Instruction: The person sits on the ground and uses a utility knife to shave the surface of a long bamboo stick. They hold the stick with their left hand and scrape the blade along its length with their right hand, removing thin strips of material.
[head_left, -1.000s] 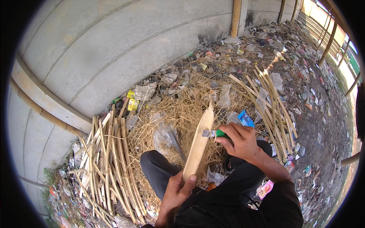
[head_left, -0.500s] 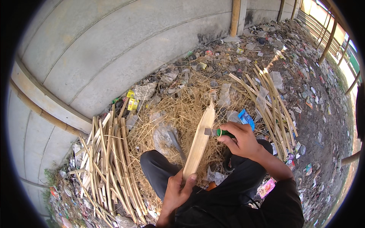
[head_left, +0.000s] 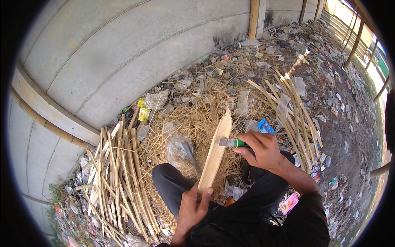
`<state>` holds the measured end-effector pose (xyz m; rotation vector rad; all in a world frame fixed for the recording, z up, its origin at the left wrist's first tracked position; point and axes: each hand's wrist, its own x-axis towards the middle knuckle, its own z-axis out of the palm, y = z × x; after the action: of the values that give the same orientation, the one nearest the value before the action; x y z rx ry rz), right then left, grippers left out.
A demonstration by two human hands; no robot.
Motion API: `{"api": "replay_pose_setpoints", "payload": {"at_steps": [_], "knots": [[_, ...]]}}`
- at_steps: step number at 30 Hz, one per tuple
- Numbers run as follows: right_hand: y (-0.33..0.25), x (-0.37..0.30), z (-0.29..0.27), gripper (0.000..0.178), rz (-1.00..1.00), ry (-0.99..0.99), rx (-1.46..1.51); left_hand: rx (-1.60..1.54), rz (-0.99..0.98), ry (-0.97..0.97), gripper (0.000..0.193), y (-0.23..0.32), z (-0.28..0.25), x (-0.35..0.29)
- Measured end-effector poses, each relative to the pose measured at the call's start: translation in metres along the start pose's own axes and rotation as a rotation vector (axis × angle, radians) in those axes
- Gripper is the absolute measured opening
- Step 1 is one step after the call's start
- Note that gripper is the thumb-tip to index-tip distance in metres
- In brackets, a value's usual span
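Note:
My left hand (head_left: 195, 206) is closed round the lower end of a flat, pale bamboo slat (head_left: 214, 158), which slants up and away from my lap. The slat's far end is tapered and ragged. In my right hand (head_left: 263, 151) is a knife (head_left: 227, 142) with a green handle and a short, broad blade. Its blade lies against the right part of the slat's face, below the tapered end. My fingers wrap the handle and hide most of it. Beneath the slat lies a heap of straw-like shavings (head_left: 197, 111).
Cut bamboo strips (head_left: 119, 181) are piled at the left, and a second bundle of strips (head_left: 298, 119) lies at the right. A dark curved blade-like tool (head_left: 191, 157) rests near my left knee. Litter covers the ground. A concrete wall (head_left: 135, 49) rises behind.
My right hand has shifted very slightly up and left, with the knife blade a little higher on the slat. My left hand holds its place.

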<state>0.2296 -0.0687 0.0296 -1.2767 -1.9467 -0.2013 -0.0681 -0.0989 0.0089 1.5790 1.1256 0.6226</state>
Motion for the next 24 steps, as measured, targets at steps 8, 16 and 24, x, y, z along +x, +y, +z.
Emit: {"api": "replay_pose_setpoints", "payload": {"at_steps": [8, 16, 24], "knots": [[0.0, 0.003, 0.0, 0.034, 0.02, 0.017, -0.045, -0.019, -0.009, 0.001, 0.027, 0.002, 0.001, 0.0], [0.0, 0.006, 0.0, 0.035, 0.024, 0.032, -0.136, -0.108, -0.04, -0.021, 0.027, 0.001, 0.0, 0.003], [0.118, 0.026, -0.069, 0.036, 0.649, 0.329, -0.353, -0.171, -0.127, -0.337, 0.028, -0.013, -0.019, -0.04]]}}
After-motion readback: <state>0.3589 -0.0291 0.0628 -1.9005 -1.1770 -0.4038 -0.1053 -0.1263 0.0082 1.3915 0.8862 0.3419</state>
